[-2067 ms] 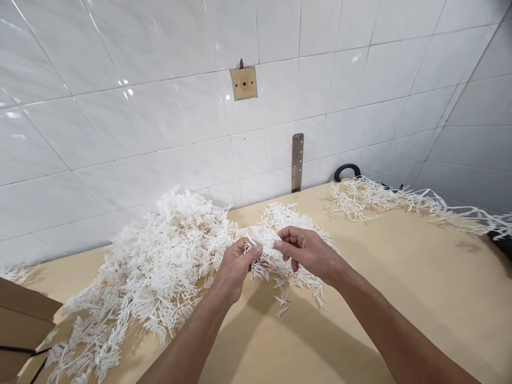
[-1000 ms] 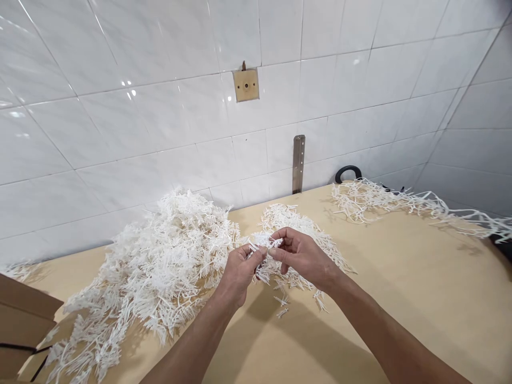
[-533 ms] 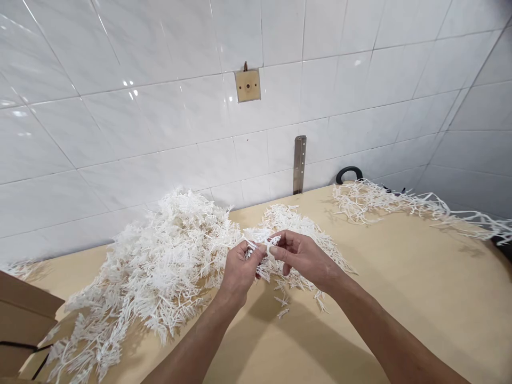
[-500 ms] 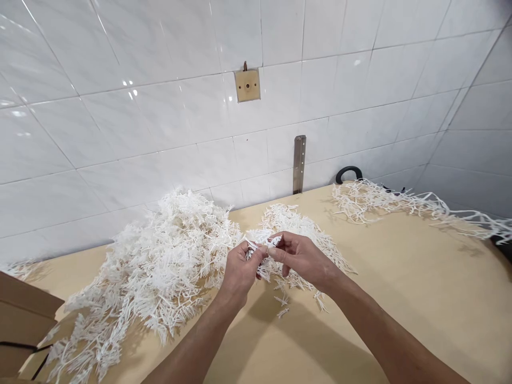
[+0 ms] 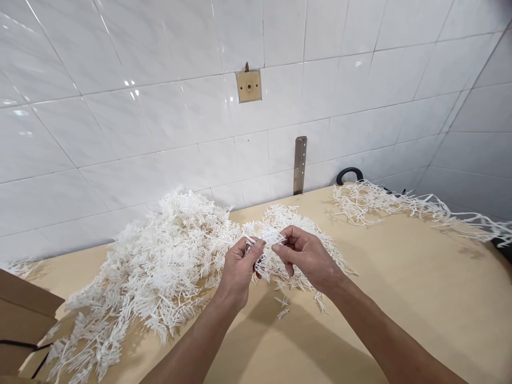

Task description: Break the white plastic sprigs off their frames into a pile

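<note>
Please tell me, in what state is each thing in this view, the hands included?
Left hand: closed on white bunch
Right hand: fingers curled beside bunch, grip unclear
White bunch: held, spread out
Large white pile: tangled, heaped
Smaller white pile: loose, partly hidden
White strands: tangled, stretched out
Perforated metal strip: upright
Wall plate: mounted
Cardboard: partly out of view

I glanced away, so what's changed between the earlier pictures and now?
The right hand has drawn slightly to the right; its thumb, almost against the left thumb half a second ago, now stands apart. The left hand still holds white strands; whether the right has let any go is unclear. The big heap and smaller pile stayed put.
</note>
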`<state>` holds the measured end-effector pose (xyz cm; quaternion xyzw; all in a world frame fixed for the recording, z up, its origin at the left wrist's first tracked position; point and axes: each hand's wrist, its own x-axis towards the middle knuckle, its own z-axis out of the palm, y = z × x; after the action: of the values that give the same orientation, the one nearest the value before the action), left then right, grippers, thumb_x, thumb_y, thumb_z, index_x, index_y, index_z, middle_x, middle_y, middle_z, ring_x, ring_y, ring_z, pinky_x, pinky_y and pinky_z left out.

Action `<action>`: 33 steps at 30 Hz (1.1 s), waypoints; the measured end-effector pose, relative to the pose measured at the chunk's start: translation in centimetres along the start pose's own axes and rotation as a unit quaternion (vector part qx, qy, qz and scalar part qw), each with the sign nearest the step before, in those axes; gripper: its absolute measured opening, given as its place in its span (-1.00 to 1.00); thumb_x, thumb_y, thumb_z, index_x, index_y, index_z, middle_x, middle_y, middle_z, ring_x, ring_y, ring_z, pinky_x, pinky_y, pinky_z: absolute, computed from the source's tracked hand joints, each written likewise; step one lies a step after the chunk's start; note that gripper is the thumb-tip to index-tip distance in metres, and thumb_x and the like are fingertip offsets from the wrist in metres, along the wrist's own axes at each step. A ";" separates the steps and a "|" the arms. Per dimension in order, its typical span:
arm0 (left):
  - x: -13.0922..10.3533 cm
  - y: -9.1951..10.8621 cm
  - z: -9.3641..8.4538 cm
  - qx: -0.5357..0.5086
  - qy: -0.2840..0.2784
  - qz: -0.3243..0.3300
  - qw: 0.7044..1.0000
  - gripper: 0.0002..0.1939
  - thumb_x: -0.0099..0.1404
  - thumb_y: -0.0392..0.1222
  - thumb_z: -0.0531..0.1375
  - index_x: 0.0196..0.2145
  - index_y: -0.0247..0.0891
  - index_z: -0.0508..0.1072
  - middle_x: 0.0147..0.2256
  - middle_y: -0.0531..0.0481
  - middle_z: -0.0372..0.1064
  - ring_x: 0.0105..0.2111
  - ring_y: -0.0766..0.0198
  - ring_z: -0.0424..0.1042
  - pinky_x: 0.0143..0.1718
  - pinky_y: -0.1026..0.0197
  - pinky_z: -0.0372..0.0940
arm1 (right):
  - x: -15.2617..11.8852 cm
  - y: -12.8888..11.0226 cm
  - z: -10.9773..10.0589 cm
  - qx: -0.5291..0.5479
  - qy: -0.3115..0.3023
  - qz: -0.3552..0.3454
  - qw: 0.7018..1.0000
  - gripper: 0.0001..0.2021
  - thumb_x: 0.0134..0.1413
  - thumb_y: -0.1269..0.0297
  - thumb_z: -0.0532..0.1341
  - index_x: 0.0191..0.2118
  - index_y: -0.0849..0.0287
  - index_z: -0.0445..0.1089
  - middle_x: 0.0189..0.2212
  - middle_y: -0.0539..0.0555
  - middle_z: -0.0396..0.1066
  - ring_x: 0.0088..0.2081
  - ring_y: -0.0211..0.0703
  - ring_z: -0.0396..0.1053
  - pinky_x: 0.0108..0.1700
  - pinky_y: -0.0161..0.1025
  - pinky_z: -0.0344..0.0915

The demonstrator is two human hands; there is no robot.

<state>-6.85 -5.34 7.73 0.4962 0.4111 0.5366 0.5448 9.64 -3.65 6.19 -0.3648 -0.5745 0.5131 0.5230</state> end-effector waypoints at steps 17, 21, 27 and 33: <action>0.3 0.8 0.1 -0.094 0.003 -0.037 0.995 -0.65 -0.08 -0.11 0.48 -0.45 -0.28 0.41 -0.50 0.11 0.30 -0.47 0.40 0.24 -0.38 0.31 0.14 | 0.0 -0.5 -0.3 -0.009 0.012 0.001 1.000 -0.69 0.06 0.02 0.33 -0.40 0.17 0.34 -0.62 -0.05 0.35 -0.60 -0.30 0.29 -0.57 -0.32 0.31; 0.6 0.8 -0.2 -0.102 0.000 -0.037 0.994 -0.66 -0.09 -0.17 0.48 -0.47 -0.28 0.39 -0.50 0.11 0.30 -0.47 0.41 0.23 -0.38 0.32 0.13 | -0.1 -0.8 -1.1 -0.101 0.006 -0.010 0.995 -0.70 0.10 0.04 0.30 -0.43 0.17 0.33 -0.56 -0.05 0.34 -0.59 -0.31 0.30 -0.53 -0.31 0.32; 0.7 0.5 -0.4 -0.112 -0.006 -0.072 0.991 -0.63 -0.06 -0.15 0.46 -0.43 -0.27 0.35 -0.50 0.11 0.32 -0.53 0.42 0.23 -0.48 0.32 0.10 | -0.1 -0.8 -1.7 -0.150 -0.044 -0.033 0.987 -0.71 0.06 0.05 0.32 -0.44 0.17 0.34 -0.43 0.00 0.34 -0.47 -0.27 0.30 -0.49 -0.30 0.37; 0.9 0.4 -0.5 -0.116 -0.005 -0.095 0.989 -0.60 -0.07 -0.12 0.47 -0.42 -0.26 0.34 -0.51 0.11 0.32 -0.53 0.41 0.25 -0.49 0.33 0.12 | 0.1 0.4 -1.4 -0.167 -0.023 -0.038 0.985 -0.73 0.05 0.08 0.32 -0.46 0.17 0.36 -0.42 0.01 0.36 -0.46 -0.27 0.28 -0.46 -0.30 0.35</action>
<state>-7.29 -4.45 8.09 0.3909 0.3886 0.5237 0.6496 10.92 -3.18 5.69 -0.4128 -0.6774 0.3982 0.4606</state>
